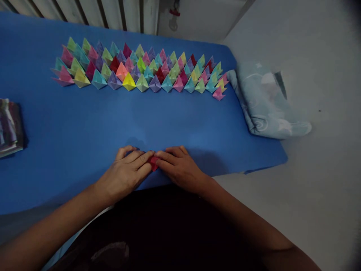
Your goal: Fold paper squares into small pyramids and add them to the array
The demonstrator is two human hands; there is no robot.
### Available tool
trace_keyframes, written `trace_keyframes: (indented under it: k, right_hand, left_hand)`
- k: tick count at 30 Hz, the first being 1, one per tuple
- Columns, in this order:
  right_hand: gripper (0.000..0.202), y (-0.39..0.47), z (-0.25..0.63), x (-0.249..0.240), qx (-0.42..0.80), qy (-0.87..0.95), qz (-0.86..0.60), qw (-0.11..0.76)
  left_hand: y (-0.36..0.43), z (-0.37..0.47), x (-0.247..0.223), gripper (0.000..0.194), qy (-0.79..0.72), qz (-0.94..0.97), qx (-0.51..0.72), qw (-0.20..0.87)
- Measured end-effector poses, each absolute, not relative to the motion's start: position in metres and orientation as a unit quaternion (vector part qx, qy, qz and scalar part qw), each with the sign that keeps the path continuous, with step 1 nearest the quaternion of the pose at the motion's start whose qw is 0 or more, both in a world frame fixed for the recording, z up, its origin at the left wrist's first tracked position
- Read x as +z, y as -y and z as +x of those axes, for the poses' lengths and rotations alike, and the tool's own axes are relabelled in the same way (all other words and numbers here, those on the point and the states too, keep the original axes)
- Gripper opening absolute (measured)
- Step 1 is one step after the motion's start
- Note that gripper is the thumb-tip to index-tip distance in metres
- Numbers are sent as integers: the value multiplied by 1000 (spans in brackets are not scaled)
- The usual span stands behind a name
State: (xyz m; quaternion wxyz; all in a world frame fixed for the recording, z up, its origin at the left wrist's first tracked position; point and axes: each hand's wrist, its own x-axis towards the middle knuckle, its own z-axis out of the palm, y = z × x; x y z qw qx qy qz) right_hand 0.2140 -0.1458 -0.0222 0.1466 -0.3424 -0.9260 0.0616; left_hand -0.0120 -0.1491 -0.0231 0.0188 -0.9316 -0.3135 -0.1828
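A small piece of red paper [153,163] lies on the blue surface near its front edge, partly hidden under my fingers. My left hand [128,168] is closed on its left side, the fingertips pressed down on it. From the right, my right hand [178,165] pinches the same paper, its fingertips nearly meeting those of the left. Beyond both hands stand rows of folded paper boats [155,84] in pink, yellow, green, blue, purple and red.
The blue surface [175,116] runs to a pale wall [324,162] on the right. A folded light-blue patterned cloth [267,109] rests at its right end. At the left edge sits a stack of dark, folded material [12,128]. Slats [113,15] line the back.
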Motion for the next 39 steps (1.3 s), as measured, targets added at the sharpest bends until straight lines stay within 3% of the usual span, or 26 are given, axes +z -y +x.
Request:
trace_keyframes:
  k: [12,20,29,39]
  right_hand:
    - [21,149,216,-22,107,888,-402,199]
    - [24,147,212,-23,131,871,-431,198]
    - [25,144,207,-20,141,861,-458,174]
    - [25,138,200,-13,147,847,-491,141]
  left_hand:
    - [146,-10,-23,13,319,-921,-222,14]
    - [145,-12,-27,37,341,-910,-230,-54]
    - [139,-11,-28,23,379,-885,-244,-113]
    - [137,0,-25,26,443,-847,-265,-127]
